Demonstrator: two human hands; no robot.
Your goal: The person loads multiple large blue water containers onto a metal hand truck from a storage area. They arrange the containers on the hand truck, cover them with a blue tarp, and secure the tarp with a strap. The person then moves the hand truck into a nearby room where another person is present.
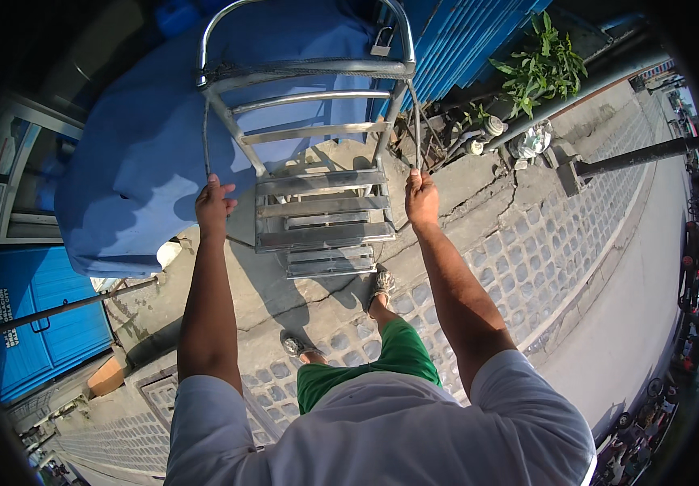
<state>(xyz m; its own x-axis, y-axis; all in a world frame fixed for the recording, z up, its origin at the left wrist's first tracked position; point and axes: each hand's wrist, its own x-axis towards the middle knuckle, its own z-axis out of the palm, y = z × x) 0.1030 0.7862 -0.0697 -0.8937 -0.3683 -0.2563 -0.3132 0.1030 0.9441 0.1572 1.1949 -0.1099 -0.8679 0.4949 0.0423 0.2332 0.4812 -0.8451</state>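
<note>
In front of me stands a shiny metal slatted chair (pixel 325 236) with a tubular frame and an arched top. A thin dark cord (pixel 206 134) runs along the chair's upper crossbar and hangs down at both sides. Its left end is pinched between the thumb and finger of my left hand (pixel 215 209), the other fingers slightly apart. My right hand (pixel 422 201) is closed round the cord's right end, with the cord pulled fairly straight up to the bar. Both arms reach forward, one on each side of the chair.
A large blue cover (pixel 135 162) drapes over something at left, behind the chair. A padlock (pixel 381 42) hangs by blue corrugated metal (pixel 463 40). A leafy plant (pixel 539 69), a dark post (pixel 641 158) and stone paving (pixel 519 251) lie right; a blue door (pixel 58 300) is left.
</note>
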